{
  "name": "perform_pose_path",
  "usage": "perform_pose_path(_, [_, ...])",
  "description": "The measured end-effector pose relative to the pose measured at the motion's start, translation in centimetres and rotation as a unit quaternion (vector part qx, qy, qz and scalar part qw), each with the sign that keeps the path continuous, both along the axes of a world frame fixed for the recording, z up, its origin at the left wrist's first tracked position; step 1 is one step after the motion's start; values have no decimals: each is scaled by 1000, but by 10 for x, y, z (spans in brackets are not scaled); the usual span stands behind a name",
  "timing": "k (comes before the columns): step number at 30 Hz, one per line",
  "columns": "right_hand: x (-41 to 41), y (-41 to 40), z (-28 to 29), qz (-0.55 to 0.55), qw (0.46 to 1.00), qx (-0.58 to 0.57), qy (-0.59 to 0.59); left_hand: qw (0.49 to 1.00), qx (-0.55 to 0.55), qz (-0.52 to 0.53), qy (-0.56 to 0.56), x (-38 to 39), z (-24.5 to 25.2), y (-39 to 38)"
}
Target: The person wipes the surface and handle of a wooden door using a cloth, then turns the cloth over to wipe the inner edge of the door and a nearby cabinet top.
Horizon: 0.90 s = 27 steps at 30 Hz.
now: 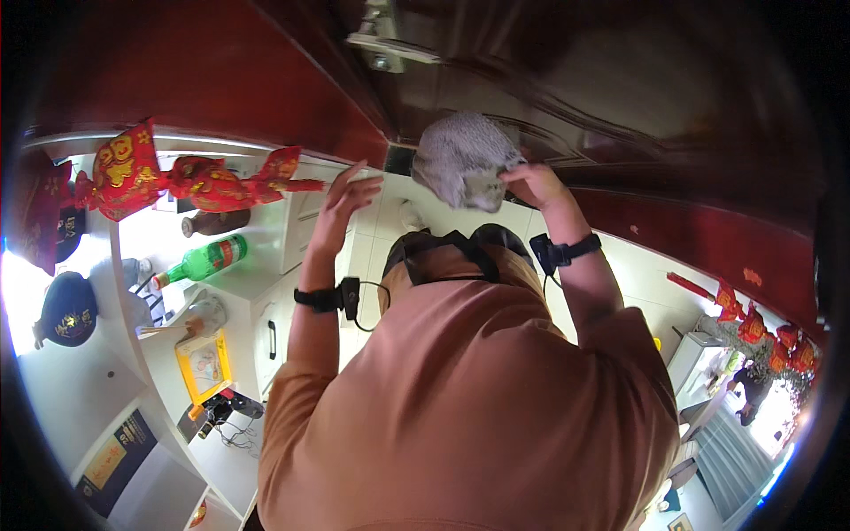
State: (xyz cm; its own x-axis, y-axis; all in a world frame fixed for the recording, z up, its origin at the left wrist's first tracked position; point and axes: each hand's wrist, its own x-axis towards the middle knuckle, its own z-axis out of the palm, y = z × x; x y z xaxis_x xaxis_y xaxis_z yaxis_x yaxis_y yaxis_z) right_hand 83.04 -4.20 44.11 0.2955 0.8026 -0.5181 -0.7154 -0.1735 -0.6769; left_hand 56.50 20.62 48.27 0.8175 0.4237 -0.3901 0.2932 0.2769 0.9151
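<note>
My right hand grips the edge of a grey textured cloth, which hangs bunched up in front of a dark brown panelled door. Whether the cloth touches the door cannot be made out. My left hand is raised with its fingers apart and holds nothing. It is near the red door frame, left of the cloth. High on the door sits a metal handle.
White shelving stands on the left, with a green glass bottle, a brown jar and a yellow picture frame. Red hanging ornaments dangle close to my left hand. Pale tiles cover the floor.
</note>
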Motion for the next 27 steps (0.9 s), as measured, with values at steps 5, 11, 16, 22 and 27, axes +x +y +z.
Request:
perform_pose_path(5, [1,-84,65,-4,967,248,50,973,-145,-119,-139,105,51,-87])
perform_pose_path(11, [0,-198,77,-152,966,210,4,938,-258,-224,-60,163,64,-203])
perform_pose_path(16, [-2,-275,60,-190,970,149,-22,938,-220,-260,-60,166,40,-257])
perform_pose_path(22, [-33,-298,65,-55,974,213,44,950,-93,-298,-4,153,25,-300])
perform_pose_path(27, [-51,-272,38,-64,993,95,-29,951,109,-289,4,135,34,-292])
